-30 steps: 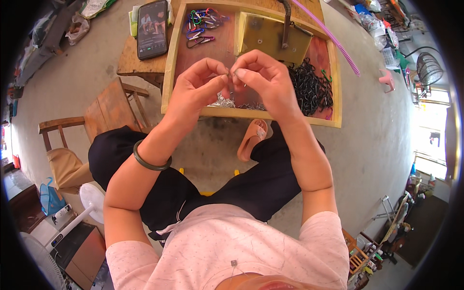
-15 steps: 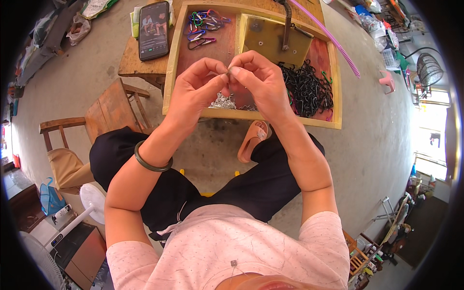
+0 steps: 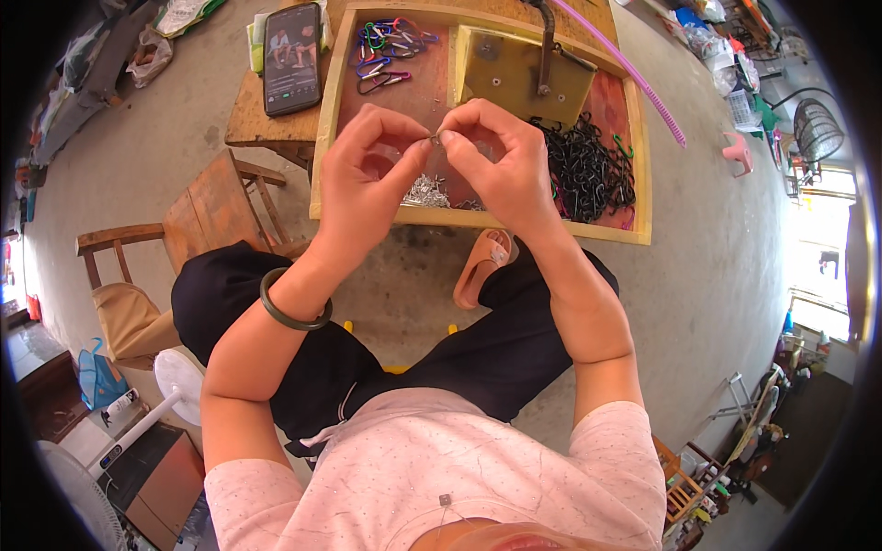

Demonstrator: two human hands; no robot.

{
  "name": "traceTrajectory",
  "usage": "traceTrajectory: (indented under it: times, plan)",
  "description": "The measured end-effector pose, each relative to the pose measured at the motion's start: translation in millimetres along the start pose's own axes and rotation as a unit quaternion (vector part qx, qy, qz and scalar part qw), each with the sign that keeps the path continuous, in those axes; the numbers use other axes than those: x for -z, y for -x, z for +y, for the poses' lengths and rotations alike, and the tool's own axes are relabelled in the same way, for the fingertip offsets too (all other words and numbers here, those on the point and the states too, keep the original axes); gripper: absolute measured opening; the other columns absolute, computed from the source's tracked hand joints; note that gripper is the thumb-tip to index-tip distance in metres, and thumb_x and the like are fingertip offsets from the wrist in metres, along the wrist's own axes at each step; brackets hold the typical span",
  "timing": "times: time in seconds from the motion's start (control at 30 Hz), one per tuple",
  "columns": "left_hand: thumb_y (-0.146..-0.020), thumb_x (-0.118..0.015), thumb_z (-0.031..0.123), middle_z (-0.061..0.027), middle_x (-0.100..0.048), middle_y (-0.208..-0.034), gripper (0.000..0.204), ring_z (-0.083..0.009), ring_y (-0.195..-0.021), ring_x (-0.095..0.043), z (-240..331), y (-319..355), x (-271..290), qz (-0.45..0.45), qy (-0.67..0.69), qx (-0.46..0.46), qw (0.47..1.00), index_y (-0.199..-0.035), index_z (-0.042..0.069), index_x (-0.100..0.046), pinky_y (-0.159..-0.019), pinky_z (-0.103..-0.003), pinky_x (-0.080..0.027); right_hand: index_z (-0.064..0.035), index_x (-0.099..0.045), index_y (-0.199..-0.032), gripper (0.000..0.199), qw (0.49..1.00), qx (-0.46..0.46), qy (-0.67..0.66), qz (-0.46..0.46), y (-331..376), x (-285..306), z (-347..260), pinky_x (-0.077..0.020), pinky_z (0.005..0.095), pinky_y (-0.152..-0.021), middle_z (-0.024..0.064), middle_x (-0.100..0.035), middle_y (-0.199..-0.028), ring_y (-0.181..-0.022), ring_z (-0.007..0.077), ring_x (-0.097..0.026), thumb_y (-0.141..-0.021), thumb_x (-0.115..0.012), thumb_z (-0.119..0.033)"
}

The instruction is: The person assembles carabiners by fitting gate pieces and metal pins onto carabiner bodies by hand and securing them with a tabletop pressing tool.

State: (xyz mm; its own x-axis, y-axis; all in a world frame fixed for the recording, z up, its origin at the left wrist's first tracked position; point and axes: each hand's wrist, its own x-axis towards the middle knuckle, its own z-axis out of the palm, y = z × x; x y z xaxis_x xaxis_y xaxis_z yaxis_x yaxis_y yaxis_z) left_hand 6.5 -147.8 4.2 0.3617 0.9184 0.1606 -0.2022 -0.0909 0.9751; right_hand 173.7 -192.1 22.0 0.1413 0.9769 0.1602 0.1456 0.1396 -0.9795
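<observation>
Head view, left hand (image 3: 363,184) and right hand (image 3: 496,165) together, fingertips pinching a tiny metal part (image 3: 433,139) over the wooden tray (image 3: 323,138), black hooks (image 3: 583,170) beside.

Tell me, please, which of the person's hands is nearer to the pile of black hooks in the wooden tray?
Right. The right hand sits just beside the pile of black hooks, near its left edge. The left hand is farther off, on the other side of the right hand, above the small silver parts.
</observation>
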Motion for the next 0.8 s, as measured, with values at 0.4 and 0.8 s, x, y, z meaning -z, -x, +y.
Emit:
traceTrajectory:
  times: [0.4,0.8]
  plan:
    - [-0.081,-0.078,-0.008,-0.0038,-0.064,-0.088,0.017,-0.0135,-0.069,-0.058,13.7,-2.3,13.9,-0.081,-0.360,-0.353,0.860,-0.094,0.003,-0.073,-0.057,-0.025,-0.044,0.0010,-0.070,-0.096,0.008,0.961,-0.182,-0.096,-0.187,-9.9,31.9,-0.9,-0.0538,0.0252,-0.070,0.0014,-0.067,-0.080,-0.075,0.0093,-0.065,-0.095,-0.067,-0.006]
    - [-0.082,-0.077,-0.004,-0.0042,-0.066,-0.087,0.016,-0.0153,-0.072,-0.061,20.8,-1.6,13.5,-0.099,-0.303,-0.153,0.935,-0.094,0.003,-0.069,-0.056,-0.026,-0.045,-0.0007,-0.066,-0.094,0.007,0.963,-0.180,-0.118,-0.159,-10.3,23.9,7.3,-0.0523,0.0267,-0.067,0.0018,-0.063,-0.076,-0.073,0.0095,-0.062,-0.094,-0.063,-0.007]
